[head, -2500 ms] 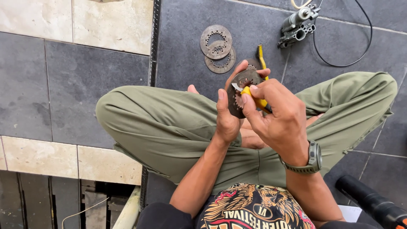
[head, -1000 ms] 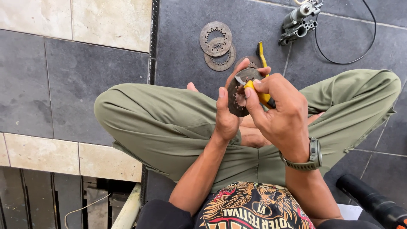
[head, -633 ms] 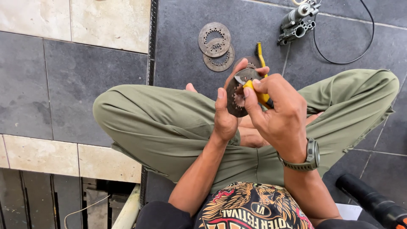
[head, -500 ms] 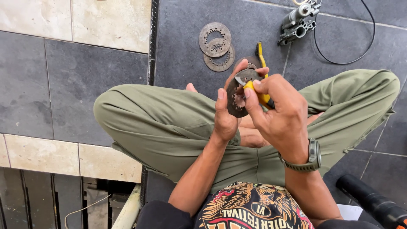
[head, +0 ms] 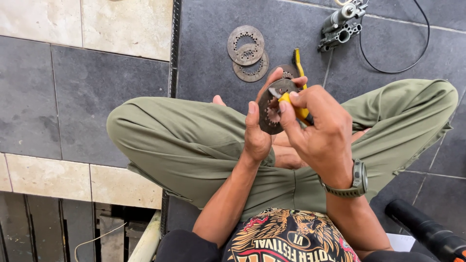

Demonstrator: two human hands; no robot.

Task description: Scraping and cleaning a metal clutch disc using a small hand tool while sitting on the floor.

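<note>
Left hand pinches toothed metal disc by its rim; right hand closed around yellow-handled blade. Disc judged stiff, thin, possibly greasy: edge grip advisable

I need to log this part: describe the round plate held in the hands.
The plate is a flat, dark, rusty-looking metal ring with a toothed central hole. It stands almost on edge above the crossed legs. The left hand pinches it, thumb on the near face and fingertips over the top rim. The right hand presses a yellow-handled tool against its upper face.
</note>
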